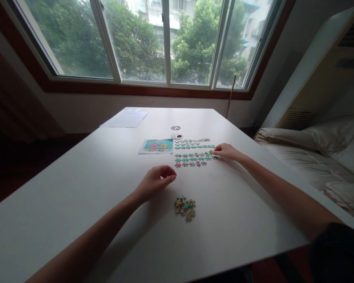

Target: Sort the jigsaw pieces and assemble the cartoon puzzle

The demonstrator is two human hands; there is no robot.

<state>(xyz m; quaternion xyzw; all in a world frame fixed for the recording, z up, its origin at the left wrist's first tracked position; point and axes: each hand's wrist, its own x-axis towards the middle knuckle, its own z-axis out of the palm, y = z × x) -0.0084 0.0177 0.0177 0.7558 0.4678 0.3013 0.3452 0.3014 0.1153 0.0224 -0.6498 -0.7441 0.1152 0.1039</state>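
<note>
My right hand (226, 152) reaches to the right end of the puzzle rows, its thumb and fingertips pinched on a yellow-green puzzle piece (211, 152). Rows of loose puzzle pieces (192, 159), teal, pink and pale, lie to its left on the white table (106, 192). Nearer to me, my left hand (155, 181) hovers with curled fingers, thumb and index tips close together and no piece visible between them. Below and right of it sits a small pile of puzzle pieces (185, 205), some showing their plain brown backs.
A colourful reference picture (156, 146) lies left of the rows. Beyond them are two round table inserts (176, 136). White paper sheets (126, 118) rest at the far left corner. A padded sofa (312, 157) stands to the right, and windows (165, 43) are ahead.
</note>
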